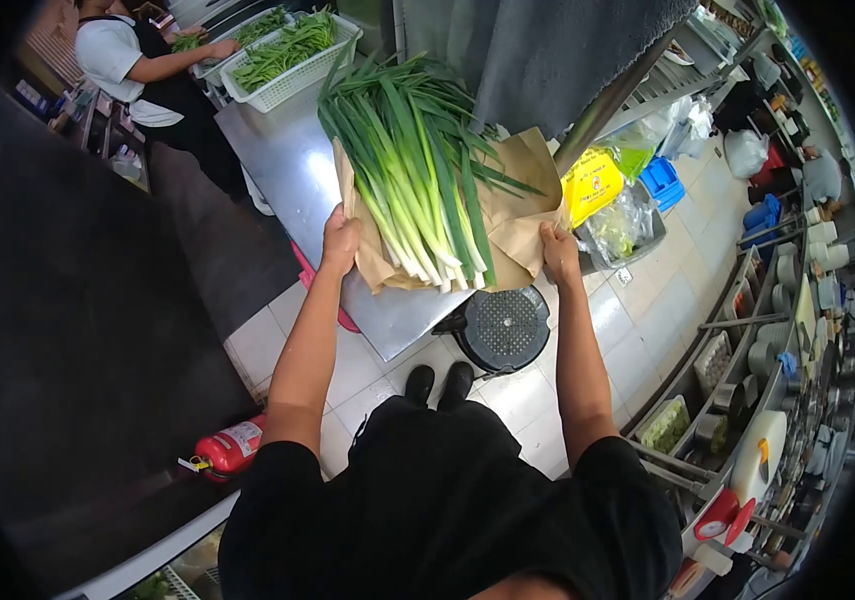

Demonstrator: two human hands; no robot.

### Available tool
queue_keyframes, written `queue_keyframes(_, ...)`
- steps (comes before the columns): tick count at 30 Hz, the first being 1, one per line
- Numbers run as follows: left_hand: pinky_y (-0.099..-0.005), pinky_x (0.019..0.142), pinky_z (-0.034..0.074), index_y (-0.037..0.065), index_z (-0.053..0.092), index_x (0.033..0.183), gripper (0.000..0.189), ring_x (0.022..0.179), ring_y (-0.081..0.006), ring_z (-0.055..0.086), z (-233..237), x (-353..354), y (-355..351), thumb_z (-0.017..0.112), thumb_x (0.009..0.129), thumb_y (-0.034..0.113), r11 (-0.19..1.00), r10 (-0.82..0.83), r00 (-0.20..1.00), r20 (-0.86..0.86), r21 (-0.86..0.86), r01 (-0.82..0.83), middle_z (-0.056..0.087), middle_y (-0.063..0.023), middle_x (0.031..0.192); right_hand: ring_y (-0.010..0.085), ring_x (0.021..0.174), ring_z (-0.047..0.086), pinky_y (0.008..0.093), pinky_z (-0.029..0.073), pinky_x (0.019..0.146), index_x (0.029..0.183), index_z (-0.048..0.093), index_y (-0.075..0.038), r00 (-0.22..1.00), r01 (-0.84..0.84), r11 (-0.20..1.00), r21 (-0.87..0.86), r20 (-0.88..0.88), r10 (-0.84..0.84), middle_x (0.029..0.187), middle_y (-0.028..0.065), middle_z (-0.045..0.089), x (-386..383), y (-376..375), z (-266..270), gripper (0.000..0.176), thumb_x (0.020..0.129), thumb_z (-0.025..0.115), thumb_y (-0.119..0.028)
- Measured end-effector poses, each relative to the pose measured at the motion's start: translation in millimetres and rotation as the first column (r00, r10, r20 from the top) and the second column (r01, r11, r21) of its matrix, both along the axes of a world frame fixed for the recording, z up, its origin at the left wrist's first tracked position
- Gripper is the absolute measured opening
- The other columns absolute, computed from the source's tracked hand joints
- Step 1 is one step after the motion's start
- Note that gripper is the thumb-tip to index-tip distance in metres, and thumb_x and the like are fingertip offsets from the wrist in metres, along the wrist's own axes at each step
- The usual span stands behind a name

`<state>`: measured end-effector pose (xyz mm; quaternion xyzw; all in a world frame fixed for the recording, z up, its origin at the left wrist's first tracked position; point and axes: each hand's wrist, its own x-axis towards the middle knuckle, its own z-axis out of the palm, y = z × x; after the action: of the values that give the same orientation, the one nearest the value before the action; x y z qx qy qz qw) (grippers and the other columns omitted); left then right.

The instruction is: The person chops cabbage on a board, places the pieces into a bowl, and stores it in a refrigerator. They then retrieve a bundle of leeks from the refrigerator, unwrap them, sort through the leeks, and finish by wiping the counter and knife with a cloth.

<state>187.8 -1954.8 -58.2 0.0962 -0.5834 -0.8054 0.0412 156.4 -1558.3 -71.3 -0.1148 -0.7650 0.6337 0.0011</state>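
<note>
A large bunch of spring onions (418,185) lies on a sheet of brown paper (518,215), white root ends toward me and green leaves away. My left hand (341,242) is closed on the paper's left edge. On the opposite side, my right hand (560,252) grips the right edge, fingers partly hidden by the paper. Paper and onions overlap the right part of a steel table (373,318) in this view.
A co-worker (153,75) reaches into white baskets of leafy greens (293,50) at the back left. Below the paper stands a round black lid (506,328). A grey bin (638,240) with plastic bags, shelves at right and a fire extinguisher (230,448) surround me.
</note>
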Motion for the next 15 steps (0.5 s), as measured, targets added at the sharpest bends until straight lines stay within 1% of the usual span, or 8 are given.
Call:
queue_keyframes(2, -0.0323, 0.087, 0.047, -0.001, 0.038, 0.136, 0.061, 0.097, -0.0212, 0.059, 10.2, 2.9, -1.2, 0.046, 0.076, -0.003, 0.994, -0.041, 0.998, 0.047, -0.097, 0.046, 0.059, -0.0128, 0.115, 0.0107, 0.071, 0.056, 0.0271, 0.046, 0.069, 0.098, 0.068, 0.004, 0.997, 0.012, 0.993, 0.119, 0.068, -0.021, 0.078, 0.0017, 0.064, 3.9, 3.9, 15.8, 0.035, 0.095, 0.055, -0.029)
queue_keyframes(4, -0.0350, 0.092, 0.046, -0.003, 0.028, 0.141, 0.069, 0.105, -0.0287, 0.057, 38.8, 17.4, 12.6, 0.052, 0.077, 0.004, 0.774, 0.316, 0.949, -0.007, -0.577, -0.262, 0.055, -0.0202, 0.120, 0.0131, 0.075, 0.058, 0.0269, 0.047, 0.069, 0.107, 0.064, 0.003, 0.994, -0.035, 0.989, 0.145, 0.106, 0.019, 0.085, 0.0046, 0.064, 12.1, 12.6, 28.5, 0.035, 0.095, 0.052, -0.028)
queue_keyframes(5, -0.0375, 0.103, 0.037, -0.004, 0.014, 0.145, 0.082, 0.120, -0.0344, 0.048, 11.5, 9.0, -3.1, 0.057, 0.076, 0.008, 0.769, 0.247, 0.964, -0.097, -0.586, -0.256, 0.043, -0.0280, 0.132, 0.0155, 0.079, 0.059, 0.0266, 0.047, 0.068, 0.117, 0.060, 0.001, 0.988, -0.084, 0.983, 0.161, 0.142, 0.061, 0.092, 0.0074, 0.063, 16.7, 15.8, 33.5, 0.037, 0.096, 0.049, -0.027)
queue_keyframes(8, -0.0370, 0.106, 0.033, -0.005, 0.015, 0.145, 0.081, 0.125, -0.0334, 0.043, 23.0, 23.2, -6.3, 0.057, 0.076, 0.008, 0.711, 0.188, 0.974, -0.125, -0.667, -0.223, 0.037, -0.0283, 0.138, 0.0214, 0.105, 0.056, 0.0343, 0.049, 0.076, 0.131, 0.049, -0.001, 0.979, 0.196, 0.976, -0.097, 0.068, -0.190, 0.121, 0.0119, 0.056, 46.9, 21.9, 47.6, 0.043, 0.091, 0.042, -0.013)
queue_keyframes(10, -0.0356, 0.105, 0.034, -0.005, 0.018, 0.144, 0.083, 0.123, -0.0319, 0.045, 9.0, 22.7, -20.5, 0.063, 0.077, 0.012, 0.760, 0.131, 0.983, -0.131, -0.623, -0.185, 0.043, -0.0268, 0.134, 0.0269, 0.130, 0.040, 0.0429, 0.049, 0.091, 0.143, 0.035, -0.005, 0.989, 0.135, 0.976, -0.170, -0.043, -0.144, 0.145, 0.0136, 0.037, 68.7, 48.3, 30.1, 0.048, 0.095, 0.038, -0.015)
queue_keyframes(12, -0.0368, 0.105, 0.034, -0.005, 0.025, 0.142, 0.076, 0.123, -0.0339, 0.047, 66.0, 48.9, -1.8, 0.067, 0.083, 0.019, 0.729, 0.199, 0.980, 0.012, -0.671, -0.139, 0.048, -0.0277, 0.131, 0.0280, 0.125, 0.046, 0.0434, 0.054, 0.085, 0.143, 0.034, -0.005, 0.974, 0.095, 0.962, -0.255, -0.176, -0.143, 0.143, 0.0161, 0.038, 102.6, 60.7, 34.1, 0.049, 0.095, 0.042, -0.012)
queue_keyframes(14, -0.0377, 0.106, 0.033, -0.005, 0.035, 0.138, 0.067, 0.126, -0.0355, 0.044, 15.8, 37.9, -35.1, 0.065, 0.087, 0.027, 0.340, 0.108, 0.930, -0.352, -0.866, -0.367, 0.043, -0.0261, 0.138, 0.0281, 0.118, 0.052, 0.0413, 0.059, 0.076, 0.146, 0.025, -0.006, 0.981, 0.113, 0.954, -0.276, -0.122, -0.152, 0.143, 0.0196, 0.035, 131.1, 71.7, 52.9, 0.062, 0.092, 0.056, -0.013)
queue_keyframes(15, -0.0393, 0.106, 0.033, -0.005, 0.039, 0.136, 0.060, 0.124, -0.0355, 0.046, 29.3, 43.1, -27.3, 0.061, 0.090, 0.027, 0.467, 0.150, 0.951, -0.271, -0.828, -0.310, 0.047, -0.0249, 0.135, 0.0282, 0.115, 0.054, 0.0407, 0.060, 0.073, 0.148, 0.017, -0.007, 0.972, 0.178, 0.937, -0.301, -0.096, -0.216, 0.143, 0.0210, 0.033, 141.9, 71.7, 65.9, 0.074, 0.089, 0.062, -0.015)
